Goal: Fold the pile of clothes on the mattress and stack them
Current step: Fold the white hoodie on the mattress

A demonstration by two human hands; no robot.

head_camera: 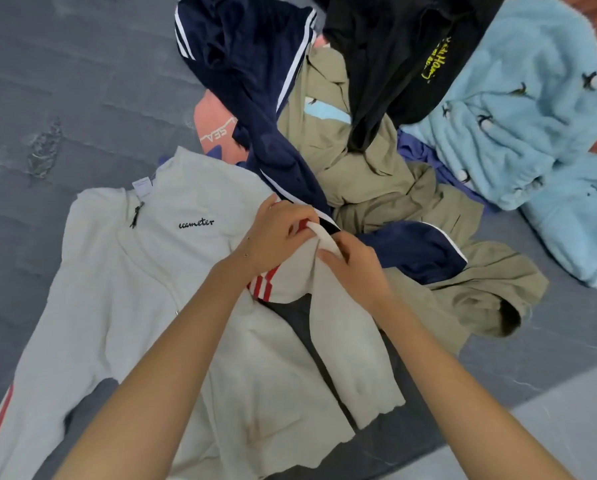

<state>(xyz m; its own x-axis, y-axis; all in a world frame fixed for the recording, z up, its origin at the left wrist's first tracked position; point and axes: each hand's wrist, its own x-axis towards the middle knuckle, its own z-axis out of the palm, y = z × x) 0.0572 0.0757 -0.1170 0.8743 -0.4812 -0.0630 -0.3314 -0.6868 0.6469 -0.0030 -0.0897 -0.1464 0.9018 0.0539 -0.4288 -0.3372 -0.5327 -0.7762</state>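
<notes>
Cream jacket (123, 289) spreads left of and beneath the hands; left hand (276, 230) and right hand (354, 263) both pinch its cuff (324, 239) (sleeve trailing back under the wrists).

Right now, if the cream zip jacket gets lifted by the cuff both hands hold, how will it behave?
Probably floppy: the cream zip jacket lies flat and creased on the mattress, so it should drape and trail from the cuff. Likely light, since the left hand and right hand just pinch it.
</notes>
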